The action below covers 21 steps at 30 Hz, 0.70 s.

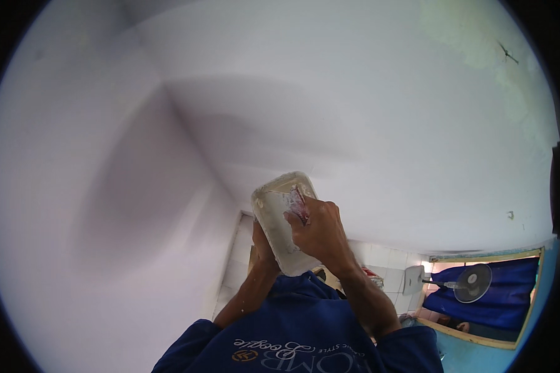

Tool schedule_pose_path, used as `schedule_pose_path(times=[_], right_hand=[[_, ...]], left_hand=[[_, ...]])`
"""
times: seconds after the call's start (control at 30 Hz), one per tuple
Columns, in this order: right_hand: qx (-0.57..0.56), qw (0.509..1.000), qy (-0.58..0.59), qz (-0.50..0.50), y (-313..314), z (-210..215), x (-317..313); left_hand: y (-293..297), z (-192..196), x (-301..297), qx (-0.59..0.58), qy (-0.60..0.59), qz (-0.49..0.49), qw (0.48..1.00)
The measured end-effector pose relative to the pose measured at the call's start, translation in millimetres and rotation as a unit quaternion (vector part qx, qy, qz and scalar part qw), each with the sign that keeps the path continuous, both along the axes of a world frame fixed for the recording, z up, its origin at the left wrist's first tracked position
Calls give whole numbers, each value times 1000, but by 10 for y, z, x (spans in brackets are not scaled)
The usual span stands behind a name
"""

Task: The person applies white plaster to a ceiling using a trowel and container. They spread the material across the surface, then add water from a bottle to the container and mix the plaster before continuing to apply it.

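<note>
A shallow rectangular translucent plastic tray (274,214), whitish and smeared inside, is held tilted in front of my chest. My left hand (262,245) grips its left side, with the fingers partly hidden behind it. Over the tray's right half, my right hand (320,230) is closed around a small dark red piece (299,205) coated with white paste. Whether that piece is a scraper, a brush or a pad I cannot tell. It is inside the tray's outline, close to the far right rim.
Two white wall surfaces (386,137) meet at a corner line on the left, with broad shadows across them. At the lower right are a round fan (473,283), a blue curtain (510,292) in a wooden frame, and white tiles (392,276). A dark object (559,186) edges the far right.
</note>
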State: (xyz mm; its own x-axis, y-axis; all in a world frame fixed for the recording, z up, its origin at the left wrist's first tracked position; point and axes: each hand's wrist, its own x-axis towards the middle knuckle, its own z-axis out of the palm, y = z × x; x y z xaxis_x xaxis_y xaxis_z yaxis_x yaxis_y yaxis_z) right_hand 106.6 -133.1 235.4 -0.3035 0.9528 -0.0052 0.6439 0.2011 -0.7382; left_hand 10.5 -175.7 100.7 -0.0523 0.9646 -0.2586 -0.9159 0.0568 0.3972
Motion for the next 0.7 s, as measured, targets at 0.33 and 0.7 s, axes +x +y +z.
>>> schedule_pose_path(times=[0.33,0.7], right_hand=[[49,999,16,5,-51,3,-57],[24,999,-6,31,-25,-27,-53]], left_hand=[[-17,-30,-109,-5,25,20,999],[-34,61,-123,-30,12,21,999]])
